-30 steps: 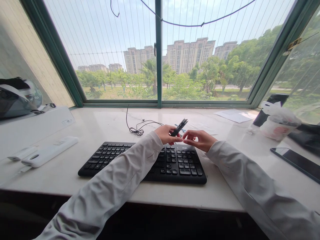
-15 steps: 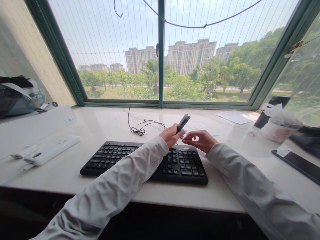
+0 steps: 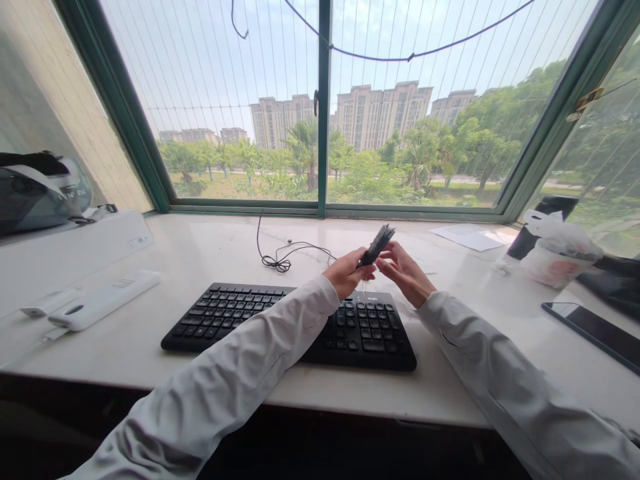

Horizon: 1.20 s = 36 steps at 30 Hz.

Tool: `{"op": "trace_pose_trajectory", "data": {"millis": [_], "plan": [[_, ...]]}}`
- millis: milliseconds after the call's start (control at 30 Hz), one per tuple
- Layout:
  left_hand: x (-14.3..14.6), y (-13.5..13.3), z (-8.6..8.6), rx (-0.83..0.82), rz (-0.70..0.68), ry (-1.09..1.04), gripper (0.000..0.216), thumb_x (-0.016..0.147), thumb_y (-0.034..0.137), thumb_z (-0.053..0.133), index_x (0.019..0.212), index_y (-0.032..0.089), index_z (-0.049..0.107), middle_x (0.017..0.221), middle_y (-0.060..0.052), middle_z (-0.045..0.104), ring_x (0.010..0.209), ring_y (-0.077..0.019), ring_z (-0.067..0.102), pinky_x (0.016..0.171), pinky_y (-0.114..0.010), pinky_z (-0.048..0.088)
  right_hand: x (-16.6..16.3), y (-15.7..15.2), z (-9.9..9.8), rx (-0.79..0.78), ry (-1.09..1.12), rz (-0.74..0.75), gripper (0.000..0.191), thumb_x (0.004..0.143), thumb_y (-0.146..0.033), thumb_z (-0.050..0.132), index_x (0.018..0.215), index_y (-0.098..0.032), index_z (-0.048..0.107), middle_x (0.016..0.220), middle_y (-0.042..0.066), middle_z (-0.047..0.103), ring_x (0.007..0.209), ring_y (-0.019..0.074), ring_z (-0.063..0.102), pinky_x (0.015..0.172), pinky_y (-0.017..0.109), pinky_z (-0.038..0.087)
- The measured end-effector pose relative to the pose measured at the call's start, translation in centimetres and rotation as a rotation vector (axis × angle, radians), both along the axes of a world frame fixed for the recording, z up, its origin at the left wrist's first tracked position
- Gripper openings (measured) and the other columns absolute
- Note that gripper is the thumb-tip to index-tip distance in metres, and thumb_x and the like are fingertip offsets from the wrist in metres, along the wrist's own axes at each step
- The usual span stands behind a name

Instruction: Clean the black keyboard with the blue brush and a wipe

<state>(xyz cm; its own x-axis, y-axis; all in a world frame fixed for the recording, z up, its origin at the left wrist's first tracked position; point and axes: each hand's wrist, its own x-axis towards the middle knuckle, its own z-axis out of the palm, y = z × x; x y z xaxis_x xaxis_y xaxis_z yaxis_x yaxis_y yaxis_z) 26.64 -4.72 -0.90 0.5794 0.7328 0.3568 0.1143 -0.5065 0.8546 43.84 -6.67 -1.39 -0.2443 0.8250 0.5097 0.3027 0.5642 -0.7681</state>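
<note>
A slim, dark oblong object (image 3: 378,245) with an uneven, notched top end is tilted up to the right above the keyboard; its exact kind is unclear. Closed around its lower part is my left hand (image 3: 346,272). From the right, my right hand (image 3: 406,273) reaches it, with bent fingers at its side and the thumb near the left fingertips. The fingertips are partly hidden behind the object. A thin pale strand hangs below the hands. Beneath them lies a black keyboard (image 3: 230,313), partly covered by my left sleeve.
A coiled black cable (image 3: 276,264) lies behind the keyboard. To the left are a white power strip (image 3: 113,300) and a long white box (image 3: 75,250). On the right are a phone (image 3: 595,333), a plastic bag (image 3: 560,250) and paper sheets (image 3: 470,236). A window borders the back.
The dark object and my left hand have shifted slightly right. My right hand, earlier pinched below and beside the object, has risen and turned so its fingers meet the object's side.
</note>
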Motion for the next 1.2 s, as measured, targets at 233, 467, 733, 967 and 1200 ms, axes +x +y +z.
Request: {"op": "trace_pose_trajectory", "data": {"millis": [233,467,733,967,1200], "plan": [[-0.3,0.6,-0.7,0.163,0.056,0.319,0.024,0.085,0.030,0.062,0.099,0.013,0.071,0.102,-0.008,0.069,0.088,-0.0154,0.062,0.081,-0.026,0.050,-1.4,0.4,-0.7,-0.100,0.180,0.046,0.051,0.083,-0.071,0.052,0.089,-0.021,0.059,0.105,0.008,0.065,0.097,0.0238,0.062,0.085,0.038,0.049],[-1.8,0.1,1.1,0.192,0.110,0.529,0.029,0.082,0.036,0.066,0.101,0.017,0.075,0.094,-0.003,0.075,0.082,-0.0145,0.064,0.077,-0.023,0.046,-2.4,-0.1,-0.3,-0.377,0.555,0.124,0.056,0.071,-0.075,0.063,0.091,-0.028,0.040,0.088,0.001,0.068,0.094,0.0241,0.067,0.078,0.037,0.052],[-3.3,0.3,2.4,0.126,0.183,0.766,0.040,0.075,0.055,0.066,0.090,0.020,0.078,0.083,-0.003,0.075,0.078,-0.0166,0.065,0.069,-0.023,0.044,-3.1,0.0,-1.0,-0.516,0.641,0.079,0.051,0.073,-0.072,0.064,0.085,-0.027,0.042,0.076,-0.002,0.061,0.077,0.0195,0.066,0.079,0.040,0.055],[-3.6,0.5,2.5,0.134,0.111,0.789,0.037,0.072,0.052,0.070,0.089,0.020,0.079,0.085,-0.003,0.076,0.078,-0.0164,0.065,0.069,-0.023,0.044,-4.5,-0.6,-0.8,-0.491,0.648,0.119,0.048,0.081,-0.066,0.060,0.069,-0.025,0.037,0.055,-0.008,0.028,0.046,0.0115,0.032,0.051,0.030,0.046],[-3.6,0.9,2.2,0.158,0.239,0.846,0.035,0.077,0.051,0.066,0.092,0.021,0.077,0.084,-0.003,0.075,0.076,-0.0157,0.065,0.067,-0.023,0.043,-5.6,-0.2,-1.6,-0.408,0.656,0.086,0.051,0.082,-0.055,0.065,0.059,-0.024,0.032,0.048,-0.009,0.022,0.045,0.0101,0.021,0.046,0.028,0.034]]}}
